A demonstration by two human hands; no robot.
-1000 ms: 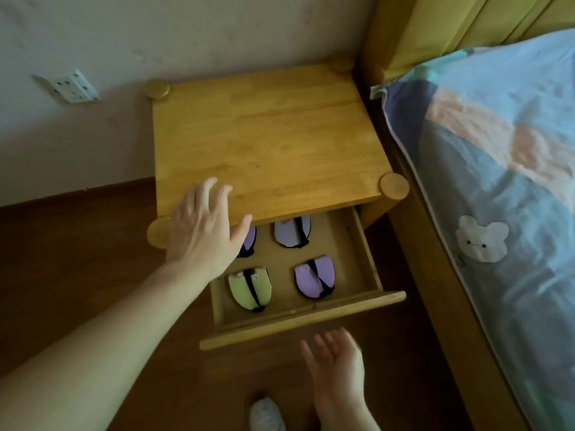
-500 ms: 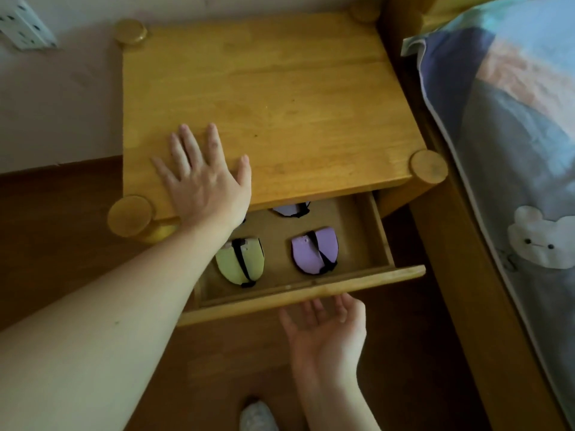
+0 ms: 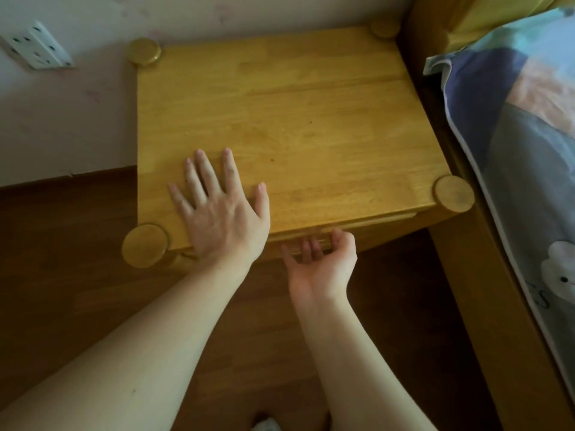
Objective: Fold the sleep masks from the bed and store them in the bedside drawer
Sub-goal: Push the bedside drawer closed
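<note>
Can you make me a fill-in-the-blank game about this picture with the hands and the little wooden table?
1. The left hand lies flat on top of the wooden ____.
2. The drawer under the tabletop is pushed ____.
3. The right hand touches the drawer front with its palm facing ____.
4. The white socket is fixed to the ____.

Missing words: nightstand; shut; up; wall

Two hands [image 3: 224,213], one bedside table [image 3: 311,119], one shut drawer [image 3: 357,227], one wall socket [image 3: 37,46], one bed [image 3: 529,150].

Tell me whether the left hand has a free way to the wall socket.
Probably yes: the left hand lies flat on the bedside table, holding nothing, and only bare tabletop and wall lie between it and the wall socket.
</note>
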